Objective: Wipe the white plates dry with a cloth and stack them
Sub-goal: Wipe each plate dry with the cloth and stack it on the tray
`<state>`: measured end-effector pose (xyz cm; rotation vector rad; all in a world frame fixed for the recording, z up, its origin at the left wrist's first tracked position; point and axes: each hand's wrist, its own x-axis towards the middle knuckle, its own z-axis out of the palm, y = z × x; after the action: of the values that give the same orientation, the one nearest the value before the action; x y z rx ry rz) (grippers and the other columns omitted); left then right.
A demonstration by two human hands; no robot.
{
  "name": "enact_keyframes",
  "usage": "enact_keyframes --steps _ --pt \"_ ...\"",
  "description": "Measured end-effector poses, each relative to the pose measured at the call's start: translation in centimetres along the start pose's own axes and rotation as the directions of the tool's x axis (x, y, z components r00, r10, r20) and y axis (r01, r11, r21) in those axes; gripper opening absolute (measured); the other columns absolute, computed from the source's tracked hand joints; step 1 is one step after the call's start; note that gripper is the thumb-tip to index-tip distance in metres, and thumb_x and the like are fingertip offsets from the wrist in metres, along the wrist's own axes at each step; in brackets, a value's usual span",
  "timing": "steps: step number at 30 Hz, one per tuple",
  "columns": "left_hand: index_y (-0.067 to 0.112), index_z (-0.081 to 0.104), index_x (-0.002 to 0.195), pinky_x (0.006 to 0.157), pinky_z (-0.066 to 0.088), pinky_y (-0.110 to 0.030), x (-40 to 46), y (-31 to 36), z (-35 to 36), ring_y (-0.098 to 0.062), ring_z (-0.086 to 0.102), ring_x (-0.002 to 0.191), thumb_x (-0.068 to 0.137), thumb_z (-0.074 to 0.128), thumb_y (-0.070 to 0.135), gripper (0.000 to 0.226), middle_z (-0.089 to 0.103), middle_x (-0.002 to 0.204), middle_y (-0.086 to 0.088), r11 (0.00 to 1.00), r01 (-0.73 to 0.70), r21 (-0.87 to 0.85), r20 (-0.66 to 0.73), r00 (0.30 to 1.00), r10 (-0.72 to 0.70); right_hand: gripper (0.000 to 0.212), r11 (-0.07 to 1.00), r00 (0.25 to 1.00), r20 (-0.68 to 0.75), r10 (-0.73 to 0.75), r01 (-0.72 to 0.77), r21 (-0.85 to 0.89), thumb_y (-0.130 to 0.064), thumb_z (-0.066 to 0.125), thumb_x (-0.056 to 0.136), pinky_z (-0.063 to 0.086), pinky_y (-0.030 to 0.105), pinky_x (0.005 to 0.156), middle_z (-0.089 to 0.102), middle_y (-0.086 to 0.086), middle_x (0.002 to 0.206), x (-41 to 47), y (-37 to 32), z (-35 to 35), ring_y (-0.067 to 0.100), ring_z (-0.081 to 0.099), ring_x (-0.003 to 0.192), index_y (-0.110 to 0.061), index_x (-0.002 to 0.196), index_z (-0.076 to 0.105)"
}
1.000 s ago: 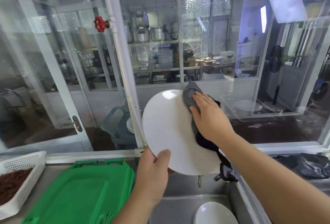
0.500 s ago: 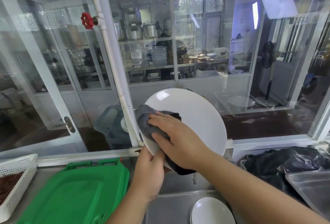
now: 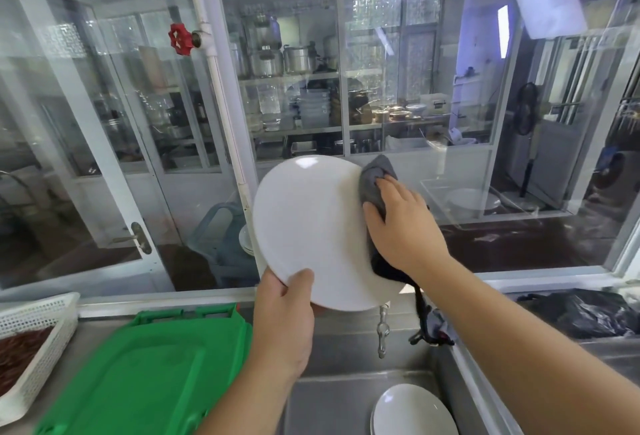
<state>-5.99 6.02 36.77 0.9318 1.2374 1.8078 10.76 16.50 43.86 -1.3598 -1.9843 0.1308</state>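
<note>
Gripping the lower left rim of a white plate, the left hand has its thumb over the face and its fingers hidden behind, and holds the plate tilted up on edge above the steel sink. The right hand presses a grey cloth flat against the plate's upper right edge, fingers spread over the fabric rather than clenched, with the dark tail of the cloth hanging down past the wrist. By my reading this is the wiping step, with the cloth working the rim. More white plates lie in the sink at the lower right, so the job looks far from done. The next move probably calls for sweeping the cloth round the rest of the face, then turning the plate to reach its back, which cannot be seen from here. Setting it down afterwards needs a dry spot; the green tray on the left counter may serve, though I cannot tell where the stack is meant to go.
</note>
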Motion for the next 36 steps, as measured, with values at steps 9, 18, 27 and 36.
enact_keyframes --steps 9,18,27,36 --pt "0.035 0.071 0.12 0.112 0.049 -0.062 -0.1 0.3 0.7 -0.02 0.07 0.122 0.079 0.062 0.017 0.046 0.077 0.125 0.011 0.997 -0.013 -0.081 -0.051 0.999 0.009 0.059 0.501 0.855 0.152 0.496 -0.425 0.754 -0.032 0.08 0.077 0.063 0.044 0.079 0.073 -0.009 0.112 -5.8 1.0 2.0 0.018 0.073 0.101 -0.041 0.129 0.053" --pt "0.061 0.066 0.12 0.115 0.047 -0.06 -1.1 -1.0 0.5 -0.02 0.065 0.129 0.081 0.069 0.035 0.047 0.072 0.132 0.018 1.0 -0.012 0.017 0.06 0.998 0.011 0.03 -0.27 0.7 0.459 0.547 -0.371 0.888 -0.004 0.075 0.09 0.062 0.038 0.062 0.081 0.008 0.09 -5.7 2.0 4.6 0.024 0.078 0.07 -0.021 0.115 0.069" --pt "0.018 0.077 0.126 0.08 0.065 -0.041 1.3 5.0 -2.0 -0.028 0.075 0.114 0.082 0.077 0.034 0.047 0.078 0.126 -0.01 0.948 0.311 -0.072 0.231 0.93 -0.287 0.03 -0.03 0.735 0.402 0.546 -0.462 0.886 0.004 0.073 0.086 0.059 0.036 0.056 0.076 0.005 0.074 -4.6 4.2 2.8 0.021 0.073 0.059 -0.012 0.111 0.067" --pt "0.003 0.07 0.125 0.067 0.066 -0.037 6.8 9.3 -5.8 -0.031 0.081 0.09 0.102 0.062 0.013 0.026 0.081 0.11 -0.019 0.81 0.371 0.453 0.194 0.846 -0.496 0.036 0.299 0.848 0.35 0.397 -0.481 0.824 0.003 0.08 0.077 0.062 0.038 0.061 0.078 0.016 0.089 -3.4 4.9 1.3 0.033 0.076 0.072 -0.017 0.106 0.073"
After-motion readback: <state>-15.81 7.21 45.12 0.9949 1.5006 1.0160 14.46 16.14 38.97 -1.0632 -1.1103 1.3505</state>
